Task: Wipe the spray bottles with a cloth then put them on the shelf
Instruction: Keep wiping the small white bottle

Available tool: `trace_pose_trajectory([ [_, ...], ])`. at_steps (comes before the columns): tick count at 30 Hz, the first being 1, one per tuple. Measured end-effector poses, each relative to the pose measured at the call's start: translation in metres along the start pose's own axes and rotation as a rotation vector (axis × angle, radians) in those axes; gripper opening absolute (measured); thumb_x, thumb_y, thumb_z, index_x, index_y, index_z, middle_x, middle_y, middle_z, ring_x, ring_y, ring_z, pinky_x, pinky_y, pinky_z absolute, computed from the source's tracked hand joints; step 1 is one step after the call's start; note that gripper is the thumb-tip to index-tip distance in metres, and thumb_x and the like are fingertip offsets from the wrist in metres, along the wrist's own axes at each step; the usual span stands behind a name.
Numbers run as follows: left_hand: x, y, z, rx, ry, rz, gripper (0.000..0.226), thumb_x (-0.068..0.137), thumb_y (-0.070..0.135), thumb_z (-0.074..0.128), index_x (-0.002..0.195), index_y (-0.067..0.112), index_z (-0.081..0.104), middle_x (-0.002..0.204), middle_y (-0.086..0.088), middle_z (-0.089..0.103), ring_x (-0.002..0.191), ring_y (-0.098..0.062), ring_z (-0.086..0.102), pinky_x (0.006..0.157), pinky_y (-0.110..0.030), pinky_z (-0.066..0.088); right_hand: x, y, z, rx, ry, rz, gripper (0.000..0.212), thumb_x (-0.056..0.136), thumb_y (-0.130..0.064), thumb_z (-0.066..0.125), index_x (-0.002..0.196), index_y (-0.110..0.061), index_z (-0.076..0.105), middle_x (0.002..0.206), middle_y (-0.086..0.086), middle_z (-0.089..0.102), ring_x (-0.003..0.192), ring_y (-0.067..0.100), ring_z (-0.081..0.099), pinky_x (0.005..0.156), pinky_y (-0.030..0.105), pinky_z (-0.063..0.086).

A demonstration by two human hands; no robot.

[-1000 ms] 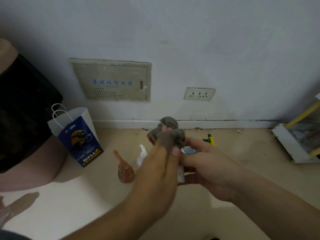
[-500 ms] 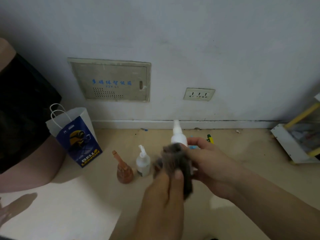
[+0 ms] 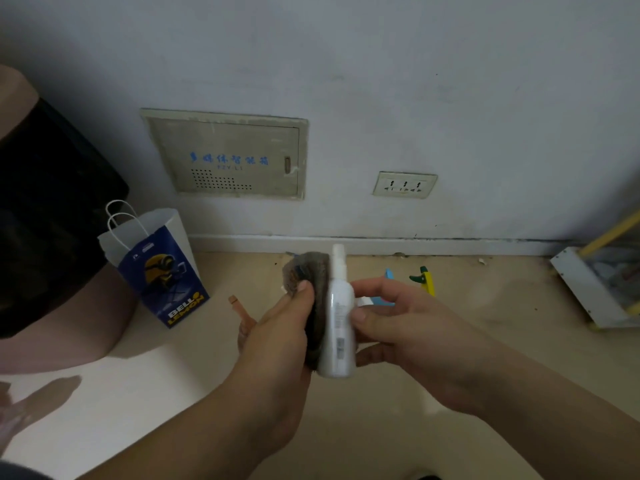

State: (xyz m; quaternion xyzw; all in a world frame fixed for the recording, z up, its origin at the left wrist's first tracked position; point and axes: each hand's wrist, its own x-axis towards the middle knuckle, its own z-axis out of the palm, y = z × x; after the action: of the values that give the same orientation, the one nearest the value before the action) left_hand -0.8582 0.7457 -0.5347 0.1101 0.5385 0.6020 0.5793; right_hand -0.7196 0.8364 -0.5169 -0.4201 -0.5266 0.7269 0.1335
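Above the floor (image 3: 450, 358), in front of the wall, I hold a white spray bottle (image 3: 338, 317) upright between my two hands. My right hand (image 3: 412, 337) has its fingers (image 3: 372, 287) curled loosely around the bottle's right side, thumb on the front. My left hand (image 3: 277, 344) presses a grey cloth (image 3: 311, 271) against the bottle's left side, thumb pinching the cloth. A brown bottle (image 3: 239, 306) pokes out behind my left hand, near a paper bag (image 3: 162, 268).
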Motion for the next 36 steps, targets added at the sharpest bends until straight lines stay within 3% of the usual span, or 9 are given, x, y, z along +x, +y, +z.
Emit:
trace_pose_trajectory([
  [4,-0.005,0.0,0.005,0.077,-0.09,0.029,0.035,0.104,0.042,0.043,0.128,0.028,0.065,0.115,-0.003,0.077,0.108,-0.021,0.074,0.097,-0.044,0.055,0.0,0.005,0.007,0.08,0.006,-0.012,0.029,0.098,-0.007,0.066,0.127,-0.01,0.069,0.112,0.021,0.075,0.094,0.027,0.076,0.079,0.041,0.064],
  [9,0.006,0.015,0.0,0.377,-0.085,0.111,0.051,0.086,0.077,0.048,0.124,0.048,0.065,0.119,0.009,0.075,0.122,-0.022,0.065,0.116,-0.055,0.034,-0.002,0.008,0.015,0.112,-0.034,-0.024,0.025,0.101,-0.01,0.063,0.125,-0.008,0.068,0.117,0.015,0.076,0.107,0.029,0.075,0.086,0.043,0.063],
  [12,0.007,0.009,0.002,0.449,-0.059,0.242,0.032,0.103,0.056,0.044,0.115,0.039,0.069,0.106,0.012,0.076,0.104,-0.007,0.07,0.095,-0.03,0.053,-0.002,0.007,0.016,0.136,0.023,-0.015,0.025,0.103,-0.013,0.061,0.127,-0.009,0.066,0.117,0.018,0.075,0.102,0.031,0.075,0.08,0.043,0.064],
  [16,-0.027,-0.024,0.01,0.665,-0.081,0.478,0.039,0.097,0.047,0.042,0.133,0.057,0.055,0.124,0.032,0.063,0.117,0.015,0.055,0.09,-0.002,0.042,0.001,0.004,0.003,0.125,0.121,0.072,0.031,0.1,-0.022,0.066,0.128,-0.012,0.066,0.111,0.014,0.077,0.085,0.025,0.076,0.07,0.035,0.061],
  [21,-0.001,-0.007,-0.004,0.513,-0.14,0.338,0.034,0.101,0.047,0.042,0.119,0.033,0.068,0.107,0.013,0.076,0.102,-0.003,0.071,0.083,-0.017,0.054,-0.003,0.008,0.01,0.142,0.049,0.115,0.025,0.099,-0.02,0.067,0.122,-0.009,0.066,0.102,0.012,0.077,0.084,0.026,0.076,0.069,0.039,0.062],
  [27,-0.036,-0.024,0.012,0.83,-0.103,0.647,0.052,0.099,0.045,0.04,0.145,0.068,0.029,0.151,0.04,0.034,0.142,0.01,0.033,0.114,-0.018,0.037,0.003,-0.004,0.004,0.074,0.162,0.117,0.028,0.097,-0.006,0.064,0.123,-0.015,0.068,0.11,0.015,0.077,0.088,0.026,0.074,0.062,0.033,0.06],
  [30,-0.006,-0.008,0.002,0.688,-0.079,0.543,0.031,0.108,0.039,0.04,0.127,0.035,0.063,0.117,0.017,0.069,0.11,-0.004,0.065,0.092,-0.025,0.054,-0.001,0.0,0.013,0.072,0.065,0.097,0.022,0.099,-0.011,0.065,0.121,-0.011,0.066,0.103,0.017,0.078,0.084,0.026,0.075,0.065,0.036,0.061],
  [32,0.003,0.001,-0.001,0.642,-0.039,0.482,0.029,0.108,0.038,0.041,0.113,0.026,0.066,0.1,0.004,0.073,0.093,-0.012,0.07,0.085,-0.04,0.059,-0.002,0.003,0.019,0.077,0.041,0.09,0.018,0.101,-0.013,0.064,0.119,-0.01,0.067,0.094,0.014,0.078,0.079,0.025,0.075,0.065,0.037,0.06],
  [36,-0.033,-0.036,0.011,0.997,-0.084,0.721,0.05,0.103,0.043,0.037,0.152,0.05,0.036,0.149,0.029,0.046,0.136,0.007,0.043,0.108,-0.02,0.044,0.009,0.005,0.004,0.152,0.204,0.158,0.02,0.101,-0.013,0.062,0.117,-0.016,0.072,0.102,0.014,0.078,0.085,0.026,0.072,0.063,0.036,0.058],
])
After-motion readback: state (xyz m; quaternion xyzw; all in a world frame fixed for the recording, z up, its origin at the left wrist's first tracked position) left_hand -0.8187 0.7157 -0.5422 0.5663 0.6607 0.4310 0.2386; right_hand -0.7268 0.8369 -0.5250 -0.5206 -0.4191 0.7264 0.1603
